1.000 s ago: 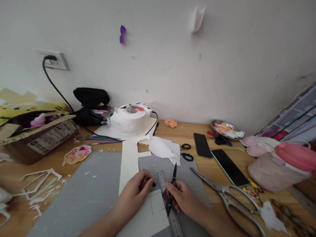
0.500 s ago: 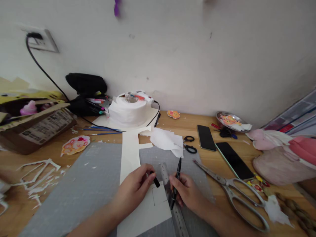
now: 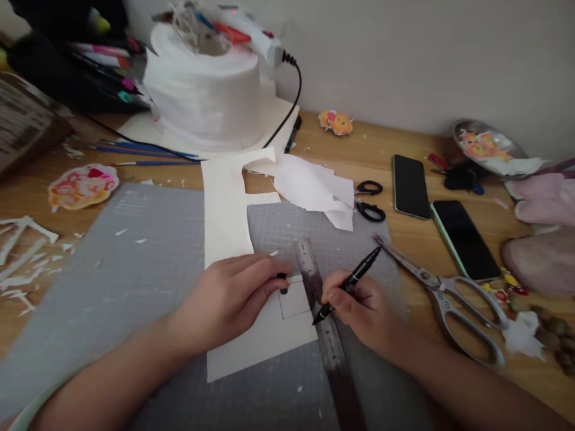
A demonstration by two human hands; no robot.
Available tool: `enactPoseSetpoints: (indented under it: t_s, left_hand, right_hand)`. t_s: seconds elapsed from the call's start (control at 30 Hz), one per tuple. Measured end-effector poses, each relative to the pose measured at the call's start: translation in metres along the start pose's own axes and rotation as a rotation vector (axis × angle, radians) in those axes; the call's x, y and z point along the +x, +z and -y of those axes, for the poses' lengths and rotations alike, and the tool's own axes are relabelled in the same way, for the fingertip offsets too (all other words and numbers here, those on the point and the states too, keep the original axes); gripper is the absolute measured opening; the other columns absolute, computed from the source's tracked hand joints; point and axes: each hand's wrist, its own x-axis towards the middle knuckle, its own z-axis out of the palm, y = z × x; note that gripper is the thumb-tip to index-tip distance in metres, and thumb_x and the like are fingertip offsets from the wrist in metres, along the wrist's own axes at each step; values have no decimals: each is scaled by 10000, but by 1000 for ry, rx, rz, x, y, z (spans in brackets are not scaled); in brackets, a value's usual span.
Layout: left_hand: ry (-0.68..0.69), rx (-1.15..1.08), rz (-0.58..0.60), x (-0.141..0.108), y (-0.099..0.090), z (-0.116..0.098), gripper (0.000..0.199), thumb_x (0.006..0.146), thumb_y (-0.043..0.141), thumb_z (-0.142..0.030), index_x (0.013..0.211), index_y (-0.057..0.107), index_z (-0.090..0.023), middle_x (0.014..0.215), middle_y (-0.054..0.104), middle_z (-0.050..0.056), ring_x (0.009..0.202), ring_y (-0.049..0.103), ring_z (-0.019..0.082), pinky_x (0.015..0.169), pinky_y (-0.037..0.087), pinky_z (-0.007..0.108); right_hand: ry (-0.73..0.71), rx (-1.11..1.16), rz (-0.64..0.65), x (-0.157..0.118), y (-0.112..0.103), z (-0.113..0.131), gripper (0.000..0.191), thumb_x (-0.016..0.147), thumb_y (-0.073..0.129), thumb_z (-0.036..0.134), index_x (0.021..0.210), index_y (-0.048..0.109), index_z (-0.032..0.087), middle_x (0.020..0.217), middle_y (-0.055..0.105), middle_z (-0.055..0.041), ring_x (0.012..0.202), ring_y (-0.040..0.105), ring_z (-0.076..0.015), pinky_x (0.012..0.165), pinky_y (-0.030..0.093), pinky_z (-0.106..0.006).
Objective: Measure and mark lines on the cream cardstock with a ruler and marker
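My left hand (image 3: 233,296) pinches a small black pen cap (image 3: 283,291) above a sheet of cream paper (image 3: 251,353). Thin dark lines on that sheet form a box just below the cap. In my right hand (image 3: 363,308) is a black marker pen (image 3: 359,270), tilted, its dark tip low by the paper's right edge. Whether the tip touches anything, I cannot tell. A steel ruler (image 3: 331,346) lies slanted along this edge, beside my right fingers. Under the paper and ruler is a grey cutting mat (image 3: 148,257).
Large scissors (image 3: 442,293) lie at the right, near two phones (image 3: 465,236). Black-handled scissors (image 3: 371,211) sit by torn white paper (image 3: 309,185). A big white roll (image 3: 206,90) stands at the back left. Paper scraps (image 3: 27,239) litter the left. A metal bowl (image 3: 467,131) holds cutouts.
The view has moved closer and lower over the table. The marker leans further to the right, and my left hand still pinches the cap near the drawn box.
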Motion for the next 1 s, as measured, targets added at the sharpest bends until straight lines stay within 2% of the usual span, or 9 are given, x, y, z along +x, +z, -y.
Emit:
enactPoseSetpoints:
  t_s: [0.17, 0.37, 0.53, 0.67, 0.87, 1.0]
  left_hand:
    - [83, 12, 9, 0, -3, 1, 130, 981, 476, -193, 1037, 591, -173, 839, 727, 15, 710, 671, 135, 648, 499, 226]
    - [105, 6, 39, 1, -4, 1, 135, 973, 481, -176, 1050, 591, -183, 896, 749, 18, 753, 693, 145, 682, 517, 242]
    - [155, -22, 48, 2, -6, 4, 179, 946, 467, -125, 1066, 586, -183, 849, 749, 24, 703, 686, 150, 629, 503, 249]
    - [187, -28, 96, 3, -10, 6, 264, 923, 424, -73, 1098, 577, -197, 840, 748, 19, 692, 683, 143, 630, 493, 243]
    - [144, 3, 87, 4, -12, 6, 180, 972, 457, -186, 1072, 605, -165, 714, 705, 3, 591, 636, 136, 544, 447, 245]
    - [103, -25, 73, 2, -11, 6, 151, 973, 499, -220, 1034, 624, -161, 710, 702, -6, 580, 633, 117, 546, 445, 218]
  right_hand:
    - [15, -58, 32, -5, -2, 3, 321, 966, 520, 452, 780, 549, 192, 544, 372, 72, 450, 319, -67, 406, 235, -199]
    - [13, -65, 66, -8, -2, 2, 156, 962, 522, 282, 826, 555, 212, 584, 403, 70, 482, 351, -66, 430, 267, -177]
    - [17, -62, 3, -9, 0, -4, 128, 969, 511, 301, 871, 556, 232, 621, 448, 59, 519, 410, -83, 463, 321, -186]
    - [60, -61, 22, -9, 0, -5, 70, 951, 518, 280, 900, 538, 235, 647, 496, 49, 516, 426, -91, 463, 343, -199]
    - [44, -69, -17, -7, -1, -8, 46, 936, 528, 271, 903, 517, 242, 710, 514, 36, 552, 454, -99, 484, 365, -214]
    - [76, -47, -20, -8, -2, -11, 52, 936, 539, 279, 909, 510, 245, 703, 495, 40, 573, 470, -105, 494, 374, -216]
